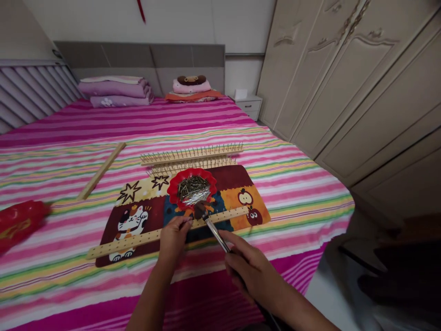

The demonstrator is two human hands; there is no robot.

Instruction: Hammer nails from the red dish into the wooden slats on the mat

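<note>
My left hand (175, 236) pinches something small, probably a nail, against a long wooden strip (138, 239) that lies across a colourful cartoon mat (237, 184) on the bed. Its fingers are closed at the strip's top face. My right hand (250, 266) grips the handle of a hammer (210, 223). The hammer's head hovers just right of my left fingertips, over the strip. A red scalloped dish (175, 184) heaped with metal nails (193, 189) sits directly behind the hammer head.
Two wooden strips studded with upright nails (191, 156) lie behind the dish. Another bare wooden strip (101, 171) rests at the left. A red bag (19, 220) lies at the far left. Folded bedding (117, 89) and wardrobe doors (344, 82) stand beyond.
</note>
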